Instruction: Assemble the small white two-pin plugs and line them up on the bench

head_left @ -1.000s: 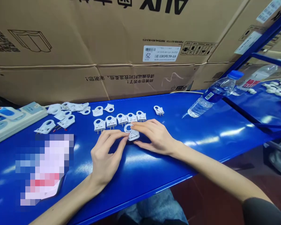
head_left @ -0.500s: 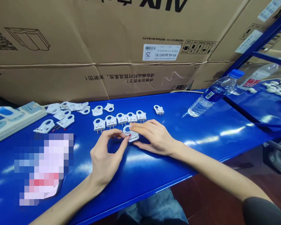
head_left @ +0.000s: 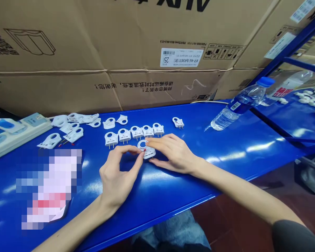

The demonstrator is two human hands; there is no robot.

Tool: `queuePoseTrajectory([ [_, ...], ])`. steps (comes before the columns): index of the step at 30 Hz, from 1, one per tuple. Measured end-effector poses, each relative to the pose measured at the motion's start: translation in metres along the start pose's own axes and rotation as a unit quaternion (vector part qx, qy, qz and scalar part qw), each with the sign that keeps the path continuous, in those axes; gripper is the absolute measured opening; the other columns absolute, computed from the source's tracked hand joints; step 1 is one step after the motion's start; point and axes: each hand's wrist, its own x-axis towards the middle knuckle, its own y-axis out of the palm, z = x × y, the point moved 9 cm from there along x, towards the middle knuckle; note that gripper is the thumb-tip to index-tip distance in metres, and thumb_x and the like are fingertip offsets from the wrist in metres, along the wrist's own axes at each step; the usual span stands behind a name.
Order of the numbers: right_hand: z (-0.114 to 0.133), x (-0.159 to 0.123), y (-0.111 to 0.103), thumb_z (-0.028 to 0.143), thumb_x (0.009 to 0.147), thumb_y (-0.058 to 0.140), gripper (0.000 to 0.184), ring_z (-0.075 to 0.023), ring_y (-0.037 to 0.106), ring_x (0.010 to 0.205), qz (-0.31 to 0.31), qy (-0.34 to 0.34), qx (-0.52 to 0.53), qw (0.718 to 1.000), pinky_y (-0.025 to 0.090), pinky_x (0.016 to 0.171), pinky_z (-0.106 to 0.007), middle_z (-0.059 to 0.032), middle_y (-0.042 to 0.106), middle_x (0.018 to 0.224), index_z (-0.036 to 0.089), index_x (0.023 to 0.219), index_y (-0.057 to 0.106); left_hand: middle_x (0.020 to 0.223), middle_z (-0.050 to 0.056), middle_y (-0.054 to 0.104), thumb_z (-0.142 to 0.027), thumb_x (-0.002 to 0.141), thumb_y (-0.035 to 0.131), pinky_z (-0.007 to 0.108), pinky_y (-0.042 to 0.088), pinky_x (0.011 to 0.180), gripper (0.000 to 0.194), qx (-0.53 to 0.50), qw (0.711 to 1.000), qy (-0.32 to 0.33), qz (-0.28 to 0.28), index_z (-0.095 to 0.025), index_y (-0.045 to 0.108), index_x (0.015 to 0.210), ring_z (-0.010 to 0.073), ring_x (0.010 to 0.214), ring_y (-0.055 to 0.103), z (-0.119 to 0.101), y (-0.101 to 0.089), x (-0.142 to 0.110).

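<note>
My right hand (head_left: 174, 154) grips a white plug housing with a ring-shaped handle (head_left: 149, 152), its fingers on the far side and thumb on the near side. The housing is held just above the blue table or resting on it; I cannot tell which. At its left side, the thumb and forefinger of my left hand (head_left: 122, 166) are pinched on a small red part (head_left: 144, 150), which sits by the slots in the housing. Behind my hands stands a row of several similar white plugs (head_left: 124, 135), pins toward me. Another white plug (head_left: 177, 122) lies apart to the right.
Loose white plug shells (head_left: 81, 119) are heaped at the back left, beside a white power strip (head_left: 18, 134). A pixelated phone-like object (head_left: 55, 185) lies at the left. A water bottle (head_left: 238, 105) leans by the blue rack post at the right. Cardboard boxes (head_left: 136, 45) wall the back.
My left hand has shifted very slightly left, and its fingertips have moved a little on the red part. My right hand and the housing have hardly moved.
</note>
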Motion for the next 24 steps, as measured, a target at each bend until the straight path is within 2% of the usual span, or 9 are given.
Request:
queuePoseTrajectory([
  [4,0.002,0.000,-0.002,0.036,0.103,0.060,0.036,-0.0222,0.072,0.116,-0.006,-0.009,-0.013,1.000,0.057,0.093,-0.039,-0.0102,0.071,0.137,0.020,0.136,0.061,0.096,-0.002,0.075,-0.024,0.093,0.073,0.035,0.057,0.087,0.010,0.008,1.000,0.018,0.003,-0.025,0.067,0.100,0.0171,0.090,0.072,-0.003,0.000,0.000],
  [10,0.000,0.000,-0.002,0.041,0.103,0.060,0.031,-0.0222,0.072,0.110,0.010,0.002,-0.033,0.999,0.056,0.091,-0.039,-0.0088,0.071,0.137,0.024,0.128,0.068,0.099,-0.001,0.072,-0.019,0.092,0.070,0.037,0.057,0.088,0.017,-0.017,0.999,0.032,-0.011,-0.024,0.063,0.107,0.0179,0.095,0.071,-0.005,-0.002,0.000],
  [13,0.001,0.000,-0.005,0.041,0.104,0.059,0.026,-0.0217,0.071,0.113,-0.003,-0.006,-0.061,0.998,0.056,0.089,-0.037,-0.0100,0.069,0.140,0.025,0.121,0.071,0.099,0.001,0.066,-0.015,0.093,0.065,0.037,0.056,0.085,0.020,-0.012,0.999,0.045,-0.018,-0.024,0.058,0.108,0.0190,0.095,0.068,-0.007,-0.004,0.001],
  [17,0.000,-0.001,-0.008,0.040,0.104,0.059,0.026,-0.0220,0.069,0.121,-0.021,-0.010,-0.064,0.998,0.056,0.088,-0.036,-0.0120,0.067,0.142,0.023,0.121,0.071,0.105,0.004,0.065,-0.012,0.093,0.057,0.042,0.056,0.087,0.022,0.016,0.999,0.034,0.036,-0.025,0.055,0.109,0.0236,0.102,0.065,-0.002,0.006,0.003],
  [21,-0.005,-0.002,-0.007,0.042,0.103,0.061,0.027,-0.0227,0.070,0.116,-0.017,0.016,-0.059,0.998,0.057,0.088,-0.037,-0.0110,0.066,0.144,0.024,0.121,0.071,0.107,0.006,0.066,-0.013,0.089,0.058,0.045,0.053,0.091,0.020,0.038,0.993,0.036,0.103,-0.024,0.055,0.104,0.0269,0.105,0.065,0.003,0.022,-0.001],
  [24,-0.006,-0.002,-0.013,0.041,0.102,0.063,0.027,-0.0222,0.072,0.111,-0.041,0.011,-0.071,0.997,0.057,0.086,-0.037,-0.0118,0.065,0.144,0.023,0.121,0.070,0.109,0.006,0.069,-0.015,0.088,0.059,0.046,0.051,0.091,0.021,0.073,0.985,0.046,0.148,-0.024,0.057,0.106,0.0283,0.106,0.064,0.003,0.032,-0.005],
])
